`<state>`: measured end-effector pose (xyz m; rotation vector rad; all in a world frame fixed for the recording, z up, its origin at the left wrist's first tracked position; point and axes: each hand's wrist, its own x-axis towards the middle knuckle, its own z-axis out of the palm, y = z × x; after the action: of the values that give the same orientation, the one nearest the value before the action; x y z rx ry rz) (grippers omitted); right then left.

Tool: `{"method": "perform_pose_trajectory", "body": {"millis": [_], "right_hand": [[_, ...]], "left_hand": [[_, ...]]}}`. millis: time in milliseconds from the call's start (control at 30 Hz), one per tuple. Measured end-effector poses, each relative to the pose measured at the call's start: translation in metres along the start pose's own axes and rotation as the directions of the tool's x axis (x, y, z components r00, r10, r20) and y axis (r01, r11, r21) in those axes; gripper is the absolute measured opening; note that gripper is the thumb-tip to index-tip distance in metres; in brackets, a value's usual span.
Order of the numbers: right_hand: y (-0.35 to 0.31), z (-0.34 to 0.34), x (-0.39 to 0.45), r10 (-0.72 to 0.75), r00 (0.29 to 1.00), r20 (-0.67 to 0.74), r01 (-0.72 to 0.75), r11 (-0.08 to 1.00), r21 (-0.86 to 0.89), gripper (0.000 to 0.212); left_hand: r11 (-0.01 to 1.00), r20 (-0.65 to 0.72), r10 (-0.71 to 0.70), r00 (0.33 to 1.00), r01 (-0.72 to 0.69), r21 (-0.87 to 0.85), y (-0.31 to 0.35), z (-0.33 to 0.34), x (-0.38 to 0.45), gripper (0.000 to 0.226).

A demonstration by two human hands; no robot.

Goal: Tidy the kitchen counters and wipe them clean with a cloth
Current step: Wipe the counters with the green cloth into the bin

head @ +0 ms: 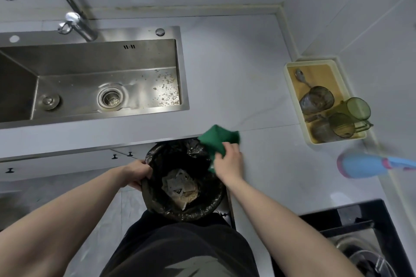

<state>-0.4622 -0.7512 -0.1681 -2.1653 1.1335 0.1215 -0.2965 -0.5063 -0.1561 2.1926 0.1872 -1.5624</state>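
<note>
Left hand (137, 174) grips the lined bin (183, 181) rim at six o'clock, right hand's (228, 159) fingers clamp a green cloth (219, 138) sweeping the counter (236, 69) edge; the sink (90, 78) at ten o'clock remains speckled.

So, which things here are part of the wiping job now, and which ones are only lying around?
Part of the job:
- green cloth, gripped by the right hand at the counter edge
- black-lined bin, its rim held by the left hand below that edge

Only lying about:
- yellow tray with glass mugs and a spoon
- blue bottle
- sink
- stove
</note>
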Motion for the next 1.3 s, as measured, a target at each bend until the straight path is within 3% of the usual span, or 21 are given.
{"method": "perform_pose_trajectory", "body": {"millis": [133, 333, 467, 600, 867, 967, 1133, 1300], "right_hand": [[-0.036, 0.020, -0.018, -0.071, 0.963, 0.260, 0.017, 0.979, 0.203, 0.022], [-0.034, -0.013, -0.028, -0.161, 0.986, 0.039, 0.134, 0.912, 0.388, 0.011], [-0.011, -0.055, -0.011, -0.052, 0.980, -0.191, 0.129, 0.899, 0.418, 0.007], [0.012, -0.073, 0.004, 0.086, 0.946, -0.312, 0.049, 0.916, 0.399, 0.006], [0.019, -0.029, 0.007, 0.144, 0.982, -0.125, -0.128, 0.984, 0.123, 0.026], [0.003, -0.025, 0.004, 0.169, 0.976, -0.135, -0.144, 0.974, 0.177, 0.028], [-0.032, -0.051, 0.009, 0.135, 0.966, -0.219, -0.077, 0.964, 0.253, 0.013], [-0.042, -0.063, 0.016, 0.097, 0.972, -0.215, -0.050, 0.975, 0.214, 0.015]], "left_hand": [[1.000, -0.007, -0.008, 1.000, 0.009, 0.007, 0.001, 0.003, 0.000, 0.032], [1.000, 0.002, 0.003, 1.000, -0.003, 0.021, -0.004, 0.006, -0.007, 0.034], [0.999, -0.003, 0.028, 1.000, -0.028, 0.017, -0.009, 0.008, -0.016, 0.033], [0.997, -0.015, 0.069, 0.997, -0.069, 0.027, -0.015, -0.002, -0.030, 0.032], [0.978, -0.034, 0.169, 0.985, -0.172, -0.119, -0.034, -0.033, -0.057, 0.040], [0.965, -0.043, 0.209, 0.977, -0.213, -0.155, -0.043, -0.042, -0.064, 0.042], [0.955, -0.102, 0.251, 0.962, -0.264, -0.134, -0.049, -0.056, -0.079, 0.028], [0.959, -0.090, 0.246, 0.965, -0.256, -0.121, -0.060, -0.060, -0.079, 0.027]]}}
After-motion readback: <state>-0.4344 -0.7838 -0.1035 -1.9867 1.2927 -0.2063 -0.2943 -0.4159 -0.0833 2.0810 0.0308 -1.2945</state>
